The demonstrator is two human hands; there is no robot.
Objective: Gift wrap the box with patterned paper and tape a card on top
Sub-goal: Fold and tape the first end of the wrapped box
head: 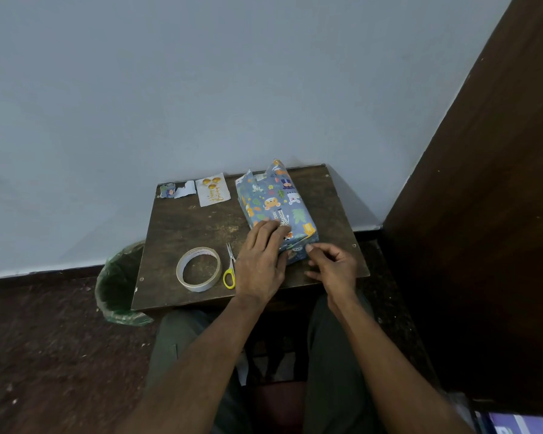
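Note:
A box wrapped in blue patterned paper [279,198] lies on the small dark wooden table [188,227], its long side running away from me. At its far end the paper stands up unfolded. My left hand [261,261] lies flat over the box's near top and left side, fingers straight, pressing the paper down. My right hand [333,266] is at the near end, with thumb and forefinger pinching the paper flap there. A white greeting card with gold balloons [213,190] lies at the table's back, left of the box.
A roll of tape [198,269] and small yellow-handled scissors [230,267] lie left of my left hand. Paper scraps [177,191] sit at the back left corner. A green-lined bin [119,283] stands on the floor left of the table. A dark wooden panel [483,214] rises on the right.

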